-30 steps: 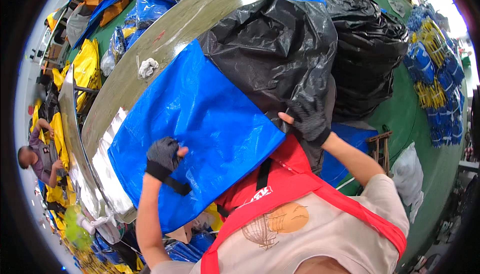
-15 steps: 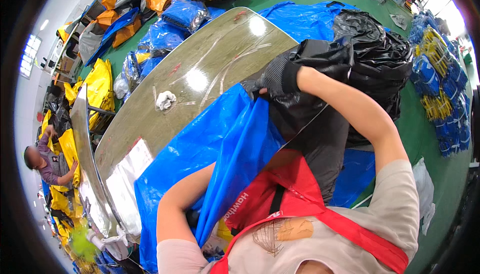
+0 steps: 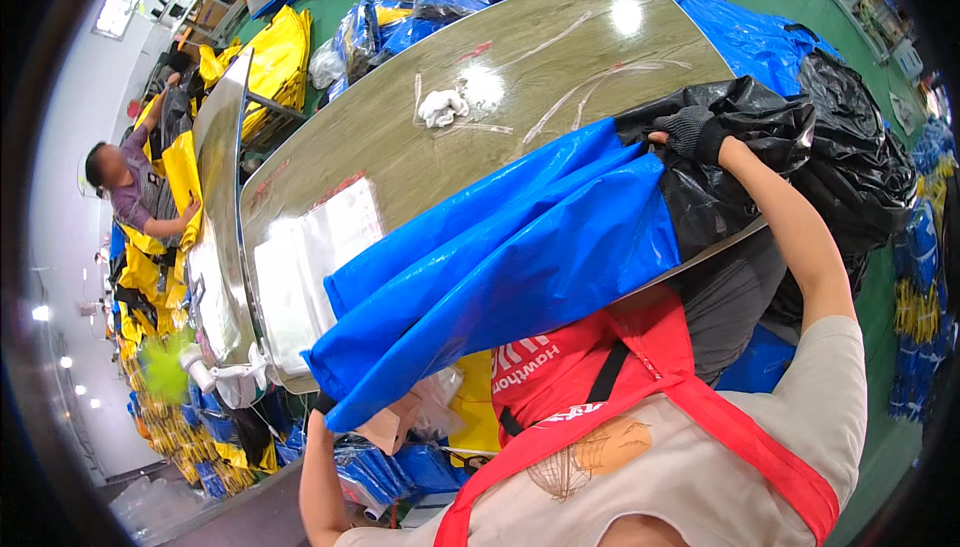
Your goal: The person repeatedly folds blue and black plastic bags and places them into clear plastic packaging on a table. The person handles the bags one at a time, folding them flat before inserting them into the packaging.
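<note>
So the right hand [image 3: 690,132], in a dark knit glove, is reaching up and out over the far edge of the big metal table [image 3: 520,77]; its fingers are clenching the top of the black plastic bag [image 3: 730,197] right where it's meeting the blue bag [image 3: 500,267]; the blue bag is lying long and folded across the near edge of the table, one end touching the black plastic and the other end hanging down off the table toward the lower left; the left hand [image 3: 322,409] is sitting right under that low end, mostly hidden by the blue fabric, so honestly I can't tell what its fingers are doing; only the forearm is showing below it; a crumpled white rag [image 3: 442,106] is lying out on the bare tabletop, well apart from both hands; a stack of clear plastic sheets [image 3: 310,267] is resting on the table's left part, just beside the blue bag; the person is wearing a red apron [image 3: 640,417]; another person [image 3: 130,187] is working off at the left among yellow bags [image 3: 260,47].
</note>
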The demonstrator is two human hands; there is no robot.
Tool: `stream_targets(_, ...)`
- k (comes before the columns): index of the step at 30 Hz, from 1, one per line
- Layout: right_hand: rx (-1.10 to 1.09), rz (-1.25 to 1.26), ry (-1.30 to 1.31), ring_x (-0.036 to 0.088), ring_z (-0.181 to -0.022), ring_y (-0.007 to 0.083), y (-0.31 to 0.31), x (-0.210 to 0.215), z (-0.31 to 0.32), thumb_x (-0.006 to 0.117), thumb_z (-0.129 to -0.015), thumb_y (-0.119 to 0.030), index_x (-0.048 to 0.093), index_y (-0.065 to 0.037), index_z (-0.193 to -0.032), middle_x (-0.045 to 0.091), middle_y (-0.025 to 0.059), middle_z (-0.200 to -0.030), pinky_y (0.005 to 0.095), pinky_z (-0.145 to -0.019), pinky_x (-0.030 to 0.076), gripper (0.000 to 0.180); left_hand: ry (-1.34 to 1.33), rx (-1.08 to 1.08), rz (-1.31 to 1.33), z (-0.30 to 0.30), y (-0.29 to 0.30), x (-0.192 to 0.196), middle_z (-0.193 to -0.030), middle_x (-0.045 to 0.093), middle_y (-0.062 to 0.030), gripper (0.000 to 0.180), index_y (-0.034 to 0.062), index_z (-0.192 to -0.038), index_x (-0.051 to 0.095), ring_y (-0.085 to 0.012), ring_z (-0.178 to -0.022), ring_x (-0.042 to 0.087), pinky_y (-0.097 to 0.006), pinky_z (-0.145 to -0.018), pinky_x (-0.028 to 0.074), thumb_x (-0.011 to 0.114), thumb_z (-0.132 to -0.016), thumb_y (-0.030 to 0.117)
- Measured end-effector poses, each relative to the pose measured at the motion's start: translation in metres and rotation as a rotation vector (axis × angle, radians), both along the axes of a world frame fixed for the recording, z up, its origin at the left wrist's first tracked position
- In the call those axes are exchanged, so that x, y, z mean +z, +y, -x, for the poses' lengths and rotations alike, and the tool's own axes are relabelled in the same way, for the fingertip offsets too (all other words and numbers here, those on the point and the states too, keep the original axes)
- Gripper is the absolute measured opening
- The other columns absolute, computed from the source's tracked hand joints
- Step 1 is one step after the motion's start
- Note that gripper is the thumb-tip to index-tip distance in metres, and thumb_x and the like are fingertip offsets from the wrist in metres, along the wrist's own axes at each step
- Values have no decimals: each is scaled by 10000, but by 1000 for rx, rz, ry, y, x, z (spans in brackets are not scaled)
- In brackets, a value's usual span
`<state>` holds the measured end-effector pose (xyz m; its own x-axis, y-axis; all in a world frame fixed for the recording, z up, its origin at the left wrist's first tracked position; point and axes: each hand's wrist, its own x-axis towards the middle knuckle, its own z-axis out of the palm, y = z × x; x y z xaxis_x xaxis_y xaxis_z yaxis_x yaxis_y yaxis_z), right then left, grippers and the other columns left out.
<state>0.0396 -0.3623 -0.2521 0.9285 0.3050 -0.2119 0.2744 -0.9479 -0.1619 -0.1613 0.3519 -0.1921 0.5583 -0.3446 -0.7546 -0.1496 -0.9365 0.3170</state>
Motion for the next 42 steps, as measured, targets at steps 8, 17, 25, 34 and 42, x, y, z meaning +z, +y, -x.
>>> stream_targets(8, -50, -222, 144, 620, -798, 369, -8, 15, -4, 541, -900, -406, 647, -27, -852, 639, 213, -837, 427, -732, 474, 396, -1195, 1036, 184, 39, -76, -61, -978, 663, -194, 497, -35, -1050, 627, -328, -887, 607, -406, -775, 463, 668, -846, 416)
stream_targets(17, -178, 169, 153, 579, -941, 402, -102, 163, 95, 799, -510, -562, 615, 15, -1020, 618, 230, -923, 435, -837, 454, 792, -1042, 1263, 312, 3, -56, -105, -1248, 582, -148, 622, -7, -1233, 557, -305, -1092, 548, -393, -969, 404, 634, -851, 478)
stream_targets(25, -128, -114, 181, 592, -1010, 379, -118, 71, 38, 577, -824, -517, 638, -68, -1088, 629, 213, -1070, 407, -849, 476, 524, -1007, 1181, -22, -6, -60, -102, -1245, 568, -201, 660, -28, -1240, 537, -366, -1126, 534, -404, -964, 402, 602, -857, 505)
stream_targets(34, -274, 172, 339, 575, -1079, 357, -99, 38, 6, 521, -764, -699, 662, 12, -1038, 621, 209, -1135, 410, -938, 436, 775, -1261, 325, 143, -99, -232, -42, -1335, 471, -215, 620, 51, -1350, 429, -379, -1232, 433, -474, -1044, 301, 600, -854, 382)
stream_targets(42, -375, -272, -422, 552, -1125, 341, -78, 90, 70, 580, -792, -569, 596, -80, -1183, 577, 194, -1214, 432, -972, 408, 626, -1179, -107, 393, -201, -476, -84, -1110, 563, -153, 581, 134, -1311, 505, -327, -1022, 513, -478, -915, 354, 556, -838, 468)
